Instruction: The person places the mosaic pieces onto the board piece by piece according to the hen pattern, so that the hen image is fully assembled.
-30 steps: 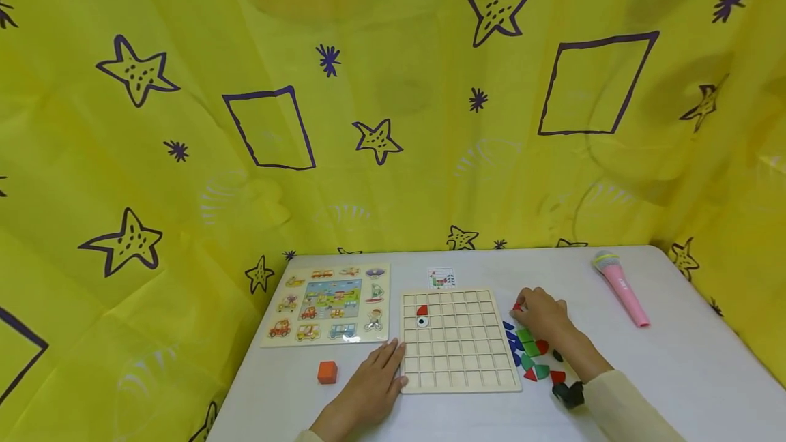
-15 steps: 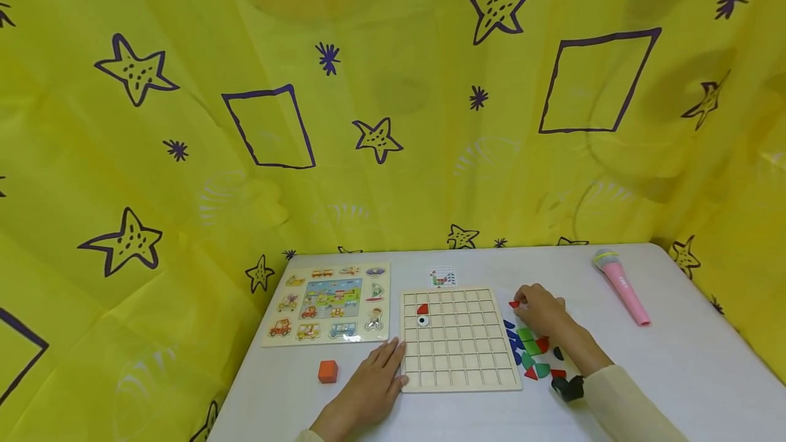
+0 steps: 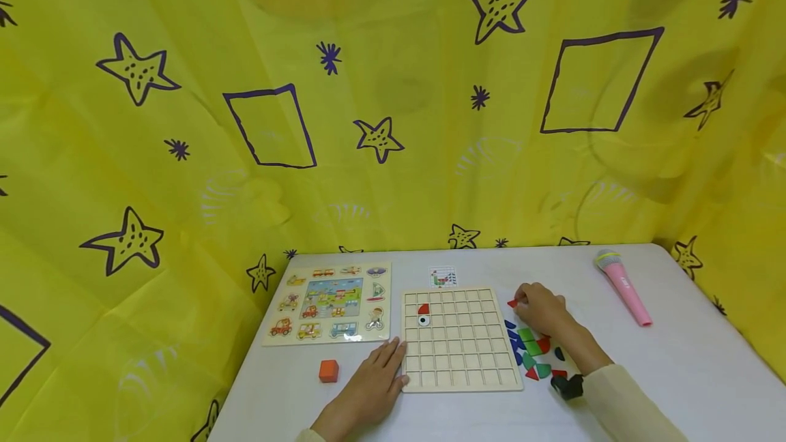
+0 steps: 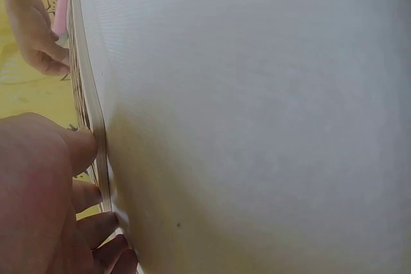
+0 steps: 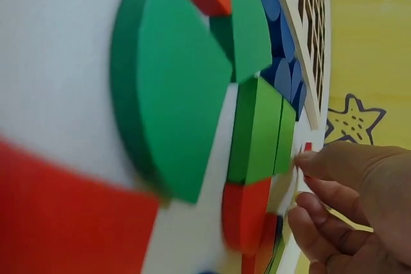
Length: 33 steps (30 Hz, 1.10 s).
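Note:
My left hand (image 3: 372, 382) lies at the left edge of the wooden grid board (image 3: 460, 382), its fingers straight and touching the rim. A red quarter-round piece (image 3: 424, 309) and a white eye piece (image 3: 424, 320) sit in cells near the board's upper left. Beyond the board's right side, my right hand (image 3: 540, 309) pinches a small red piece (image 3: 512, 303) between thumb and fingers. Its full shape is partly hidden by the fingertips. Below that hand lie loose blue pieces (image 3: 514, 342), light green squares (image 3: 530, 342) and dark green pieces (image 5: 183, 88).
A picture card (image 3: 443, 277) lies behind the board. Left of it is a vehicle puzzle (image 3: 282, 292), with an orange cube (image 3: 328, 371) in front. A pink microphone (image 3: 626, 288) rests at the far right. A black object (image 3: 568, 386) sits by the right sleeve.
My right hand has shifted slightly away from me with the red piece, which now shows more clearly at the fingertips. My left hand stays on the board's edge.

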Available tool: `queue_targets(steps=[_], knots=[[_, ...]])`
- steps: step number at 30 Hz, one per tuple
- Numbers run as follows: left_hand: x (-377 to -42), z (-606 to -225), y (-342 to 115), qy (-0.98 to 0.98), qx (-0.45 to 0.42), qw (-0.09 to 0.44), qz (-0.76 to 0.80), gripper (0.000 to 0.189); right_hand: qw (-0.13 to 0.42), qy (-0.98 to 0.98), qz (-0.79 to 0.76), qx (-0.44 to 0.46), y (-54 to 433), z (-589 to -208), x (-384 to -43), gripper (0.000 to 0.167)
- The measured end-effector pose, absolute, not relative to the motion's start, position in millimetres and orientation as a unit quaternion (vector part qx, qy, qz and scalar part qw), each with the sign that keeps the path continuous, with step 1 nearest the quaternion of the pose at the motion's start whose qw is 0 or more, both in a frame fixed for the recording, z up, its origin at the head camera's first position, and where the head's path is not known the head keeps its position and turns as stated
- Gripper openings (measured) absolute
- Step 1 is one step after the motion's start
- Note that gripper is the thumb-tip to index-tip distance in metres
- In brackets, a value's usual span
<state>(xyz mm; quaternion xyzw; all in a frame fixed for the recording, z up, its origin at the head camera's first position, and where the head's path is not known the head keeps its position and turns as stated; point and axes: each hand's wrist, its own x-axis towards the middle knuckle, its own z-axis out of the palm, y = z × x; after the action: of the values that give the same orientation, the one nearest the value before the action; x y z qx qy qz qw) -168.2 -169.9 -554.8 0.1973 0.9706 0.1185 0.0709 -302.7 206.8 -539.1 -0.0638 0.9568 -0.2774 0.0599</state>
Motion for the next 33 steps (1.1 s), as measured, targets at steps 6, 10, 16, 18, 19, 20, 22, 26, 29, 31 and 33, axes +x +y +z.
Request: queue_targets(steps=[6, 10, 16, 18, 19, 20, 22, 26, 29, 31, 33], knots=[[-169, -554, -169, 0.970, 0.200, 0.065, 0.123, 0.064, 0.034, 0.954, -0.288, -0.073, 182, -534, -305, 0.027], [-169, -553, -169, 0.969, 0.206, 0.059, 0.124, 0.064, 0.003, 0.950, -0.289, -0.117, 156, -532, -302, 0.022], [-168, -553, -168, 0.971, 0.195, 0.069, 0.122, 0.064, 0.000, 0.944, -0.286, -0.167, 110, -527, -297, 0.016], [-168, -553, -168, 0.971, 0.190, 0.075, 0.122, 0.065, -0.002, 0.944, -0.278, -0.180, 94, -527, -295, 0.015], [-168, -554, -168, 0.972, 0.188, 0.077, 0.122, 0.065, -0.004, 0.943, -0.274, -0.188, 87, -527, -294, 0.014], [-168, -554, -168, 0.972, 0.187, 0.078, 0.122, 0.066, -0.008, 0.943, -0.270, -0.196, 80, -527, -292, 0.013], [-169, -554, -168, 0.972, 0.185, 0.080, 0.121, 0.066, -0.019, 0.939, -0.269, -0.215, 67, -528, -290, 0.015], [-169, -554, -168, 0.972, 0.187, 0.077, 0.120, 0.066, -0.033, 0.932, -0.265, -0.246, 46, -531, -286, 0.017], [-169, -554, -168, 0.971, 0.189, 0.076, 0.123, 0.066, -0.036, 0.931, -0.258, -0.258, 35, -534, -285, 0.017], [-169, -553, -169, 0.971, 0.191, 0.074, 0.126, 0.066, -0.040, 0.931, -0.250, -0.262, 29, -535, -284, 0.016], [-168, -552, -170, 0.970, 0.194, 0.071, 0.127, 0.066, -0.040, 0.931, -0.250, -0.264, 25, -535, -284, 0.016]])
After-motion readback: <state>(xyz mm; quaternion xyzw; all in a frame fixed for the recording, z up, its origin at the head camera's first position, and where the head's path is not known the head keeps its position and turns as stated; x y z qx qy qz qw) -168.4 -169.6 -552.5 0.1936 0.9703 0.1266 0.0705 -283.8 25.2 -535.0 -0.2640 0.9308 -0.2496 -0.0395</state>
